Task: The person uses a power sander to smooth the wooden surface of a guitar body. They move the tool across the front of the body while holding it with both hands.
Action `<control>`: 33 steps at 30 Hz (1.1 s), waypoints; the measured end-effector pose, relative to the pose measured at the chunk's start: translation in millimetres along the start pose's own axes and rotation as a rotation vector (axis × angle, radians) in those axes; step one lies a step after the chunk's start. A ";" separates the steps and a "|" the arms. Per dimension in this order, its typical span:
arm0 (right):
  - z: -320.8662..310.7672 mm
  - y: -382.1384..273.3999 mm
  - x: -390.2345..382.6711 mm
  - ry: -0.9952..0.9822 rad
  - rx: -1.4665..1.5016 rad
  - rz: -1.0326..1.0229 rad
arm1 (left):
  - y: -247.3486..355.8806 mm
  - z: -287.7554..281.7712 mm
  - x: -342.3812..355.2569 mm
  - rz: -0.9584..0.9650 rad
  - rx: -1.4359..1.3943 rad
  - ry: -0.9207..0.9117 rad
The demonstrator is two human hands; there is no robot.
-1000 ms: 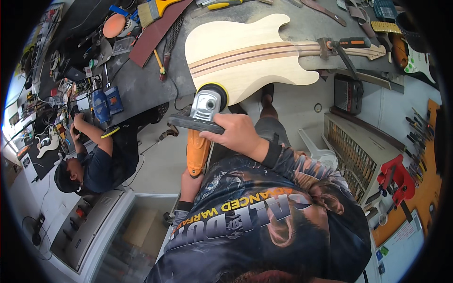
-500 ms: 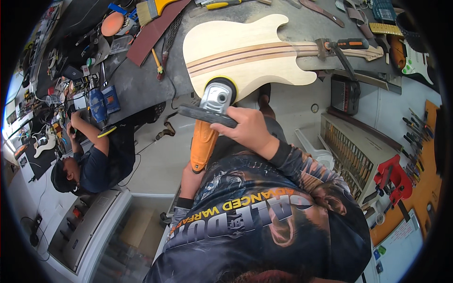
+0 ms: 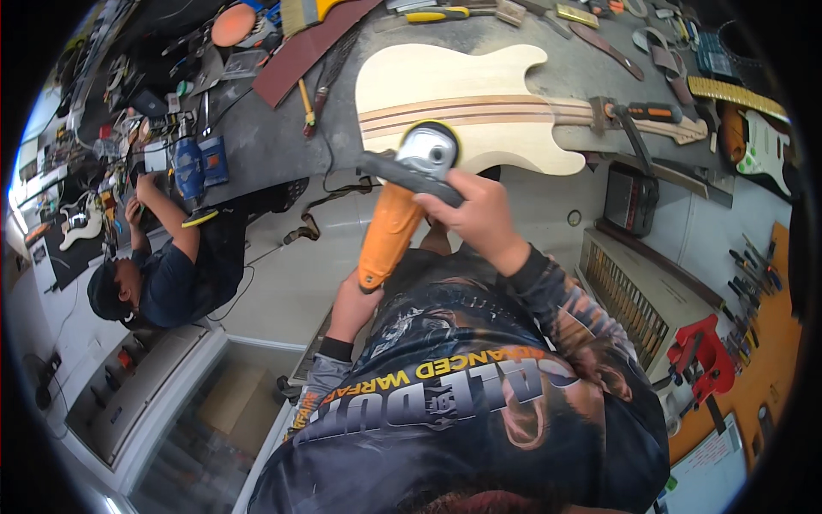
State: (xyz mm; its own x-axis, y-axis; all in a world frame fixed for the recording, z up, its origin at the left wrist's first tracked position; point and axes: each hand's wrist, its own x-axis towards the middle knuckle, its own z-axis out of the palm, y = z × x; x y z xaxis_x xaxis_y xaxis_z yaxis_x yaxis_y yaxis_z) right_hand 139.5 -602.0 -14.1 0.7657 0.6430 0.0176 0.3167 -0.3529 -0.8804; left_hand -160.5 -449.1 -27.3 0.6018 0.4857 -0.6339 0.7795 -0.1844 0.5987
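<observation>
An orange power polisher (image 3: pixel 392 231) with a silver head and round yellow-rimmed pad rests over the lower middle of a pale wooden guitar body (image 3: pixel 437 73), which has darker centre stripes and a neck to the right. My right hand (image 3: pixel 484 218) is closed round the black side handle near the head. My left hand (image 3: pixel 355 304) grips the rear end of the orange body, partly hidden under it. A black-and-orange clamp (image 3: pixel 646 113) holds the neck at the workbench (image 3: pixel 282 146).
A co-worker (image 3: pixel 163 265) is at the left. Brushes, a red-brown sheet (image 3: pixel 291 60) and a blue power tool (image 3: pixel 188 167) lie among bench clutter. A second guitar (image 3: pixel 758 141) sits right, above a tool board (image 3: pixel 771 291). A drawer cabinet (image 3: pixel 634 308) stands below.
Both my hands have carried the polisher up and to the right, moving its pad from the guitar body's lower left edge toward the middle stripes. The view has shifted slightly.
</observation>
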 end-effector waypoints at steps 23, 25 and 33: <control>1.9 0.2 64.8 -0.035 -0.079 -0.171 | 25.9 9.5 17.2 -0.124 -0.121 0.048; -7.8 -1.6 57.6 -0.076 -0.050 -0.140 | 25.4 16.4 12.0 -0.058 -0.146 0.071; 22.0 -19.8 44.8 -0.181 -0.035 -0.123 | -8.8 26.8 -20.3 -0.070 -0.157 0.149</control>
State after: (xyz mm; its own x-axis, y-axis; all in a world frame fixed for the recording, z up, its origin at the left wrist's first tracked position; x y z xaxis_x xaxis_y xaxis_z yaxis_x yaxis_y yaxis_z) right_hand 155.2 -551.2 -6.3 0.6080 0.7931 0.0363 0.4237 -0.2856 -0.8596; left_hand -175.0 -480.2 -32.8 0.5055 0.6158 -0.6044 0.7749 -0.0160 0.6318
